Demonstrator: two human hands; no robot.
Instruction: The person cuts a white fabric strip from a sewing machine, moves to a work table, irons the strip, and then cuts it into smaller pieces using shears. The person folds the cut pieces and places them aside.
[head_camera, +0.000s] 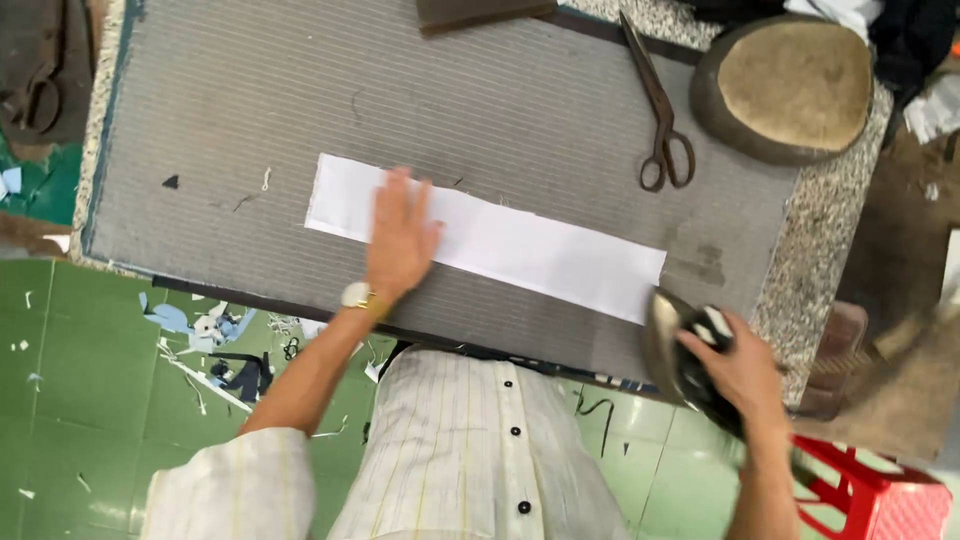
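Grey ribbed padded pressing table, long white rectangular fabric strip laid slantwise across its middle, round brown pressing cushion at far right, rusty metal scissors beside it, dark iron grasped by right hand at strip's near-right end, left hand pressed flat, fingers spread, on strip's left part

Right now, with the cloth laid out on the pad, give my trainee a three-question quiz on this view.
1. True or false: the left hand lies flat on the white cloth strip.
2. What does the right hand grip? A) the scissors B) a dark iron C) a red stool
3. Fill in: the scissors lie on the grey pad, beside the round ____ block.

Key: 1 true. 2 B, the iron is held at the strip's right end. 3 brown; the block sits at the table's far right corner.
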